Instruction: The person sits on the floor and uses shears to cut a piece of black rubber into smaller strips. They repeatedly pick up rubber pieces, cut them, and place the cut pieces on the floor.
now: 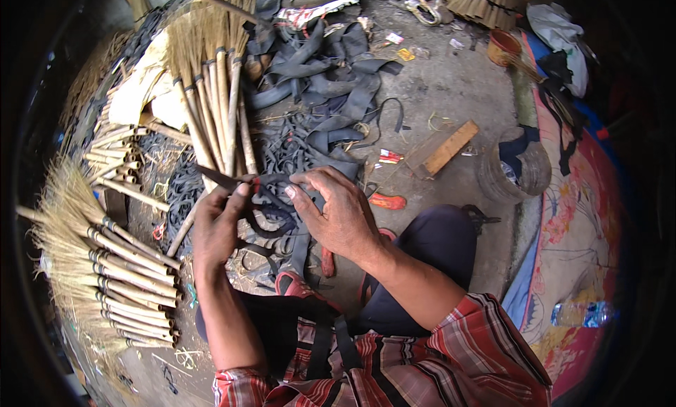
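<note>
My left hand [220, 220] is closed, thumb pressed on a dark strip [271, 227] that looks like black rubber. The strip hangs in a loop between my hands. From the top of that hand sticks a dark, flat, pointed piece [217, 177]; I cannot tell whether it is a strip end or a blade. My right hand [336, 213] pinches the strip's other part between thumb and fingers, with a small red bit beside it. Below my hands lies a heap of thin black rubber strips [303, 143]. Several brooms [218, 111] with pale handles lean just beyond my left hand.
More brooms [134, 287] lie in a row at the left. Wide black rubber sheets [303, 62] are piled at the back. A wooden block [443, 150], an orange-red object [387, 201], a round container [517, 171] and a plastic bottle [583, 314] on patterned cloth lie to the right.
</note>
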Action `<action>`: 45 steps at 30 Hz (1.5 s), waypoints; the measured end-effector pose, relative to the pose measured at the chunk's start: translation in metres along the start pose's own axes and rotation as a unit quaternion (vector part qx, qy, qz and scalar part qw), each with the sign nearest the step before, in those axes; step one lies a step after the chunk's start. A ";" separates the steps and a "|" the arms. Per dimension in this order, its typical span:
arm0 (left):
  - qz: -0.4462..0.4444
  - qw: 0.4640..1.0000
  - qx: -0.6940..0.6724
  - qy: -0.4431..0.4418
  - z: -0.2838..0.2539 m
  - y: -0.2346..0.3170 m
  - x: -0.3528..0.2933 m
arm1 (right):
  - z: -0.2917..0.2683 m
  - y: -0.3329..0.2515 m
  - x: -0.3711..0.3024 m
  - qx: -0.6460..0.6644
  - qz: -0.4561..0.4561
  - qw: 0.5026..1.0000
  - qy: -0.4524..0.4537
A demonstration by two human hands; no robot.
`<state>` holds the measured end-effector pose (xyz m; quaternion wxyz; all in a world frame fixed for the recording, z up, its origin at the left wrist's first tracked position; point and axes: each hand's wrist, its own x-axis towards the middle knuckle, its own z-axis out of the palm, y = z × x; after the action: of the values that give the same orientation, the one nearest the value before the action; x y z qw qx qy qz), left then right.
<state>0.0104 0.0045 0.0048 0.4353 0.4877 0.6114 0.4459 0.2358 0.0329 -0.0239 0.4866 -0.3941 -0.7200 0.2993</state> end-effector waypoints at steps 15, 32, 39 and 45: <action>0.082 0.973 -0.134 -0.171 -0.019 0.014 -0.022 | 0.004 -0.012 -0.017 0.562 0.203 0.674 -0.435; 0.099 0.994 0.003 -0.041 0.051 0.001 -0.003 | 0.012 -0.001 -0.010 0.409 0.222 0.881 -0.080; 0.123 0.990 0.064 0.004 0.056 -0.002 -0.004 | 0.016 -0.001 -0.015 0.319 0.189 0.927 -0.060; 0.088 0.993 0.001 -0.075 0.061 0.006 -0.009 | 0.019 0.012 -0.004 0.256 0.190 0.948 0.017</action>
<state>0.0725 0.0037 -0.0019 0.4388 0.5719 0.5320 0.4443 0.2223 0.0352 -0.0420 0.5173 -0.3910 -0.5221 0.5540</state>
